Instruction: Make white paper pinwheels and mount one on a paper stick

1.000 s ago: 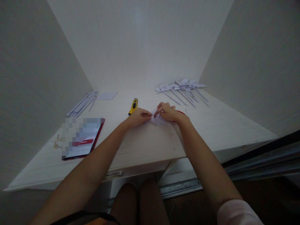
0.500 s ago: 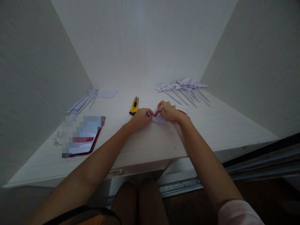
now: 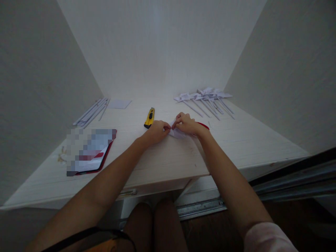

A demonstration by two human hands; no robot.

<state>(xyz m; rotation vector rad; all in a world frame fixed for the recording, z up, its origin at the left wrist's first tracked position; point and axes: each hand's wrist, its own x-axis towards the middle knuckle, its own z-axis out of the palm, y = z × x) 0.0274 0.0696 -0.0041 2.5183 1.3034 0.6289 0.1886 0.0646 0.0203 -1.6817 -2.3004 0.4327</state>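
White paper, part-folded I judged, lay central on the pale counter, pinched by left hand and right hand; assembled white-paper pinwheels lay toward the back-right corner, loose slim white sticks back-left.

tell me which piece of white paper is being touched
The white piece in the middle, touched by the left hand and right hand; the flat sheet back left and paper shapes on sticks back right lie untouched.
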